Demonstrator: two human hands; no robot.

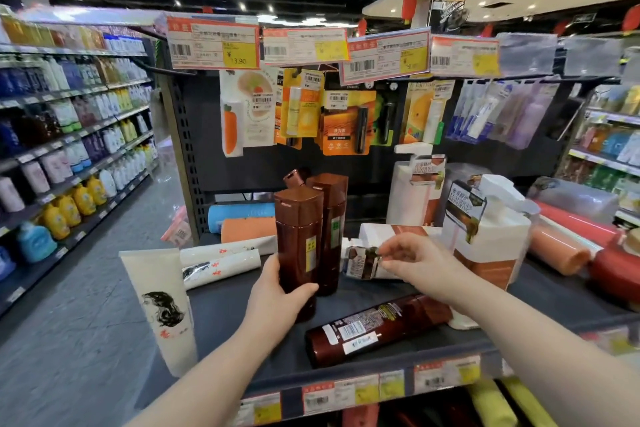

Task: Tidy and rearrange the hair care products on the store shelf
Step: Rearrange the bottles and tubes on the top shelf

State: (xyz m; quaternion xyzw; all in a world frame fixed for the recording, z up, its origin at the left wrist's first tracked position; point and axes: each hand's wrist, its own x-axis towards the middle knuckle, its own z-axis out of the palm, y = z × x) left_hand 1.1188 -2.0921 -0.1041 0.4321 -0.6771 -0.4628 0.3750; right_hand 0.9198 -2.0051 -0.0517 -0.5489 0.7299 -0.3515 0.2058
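My left hand (277, 291) grips the base of an upright brown bottle (298, 236) on the dark shelf (242, 315). A second upright brown bottle (330, 215) stands just behind it, touching. My right hand (419, 263) pinches the brown tag (362, 262) of a white pump bottle (384, 236) lying on its side. Another brown bottle (374, 329) lies flat near the shelf's front edge, under my right forearm. A white tube with a hair drawing (159, 302) stands at the shelf's left corner. Two white tubes (221, 260) lie behind it.
Two upright white pump bottles (491, 229) (414, 191) stand right of my hands. Orange and blue rolls (242, 222) lie at the back, red and orange rolls (568, 243) at the right. Carded goods (346, 121) hang above. Price labels (346, 392) line the front edge. An aisle (86, 288) opens at left.
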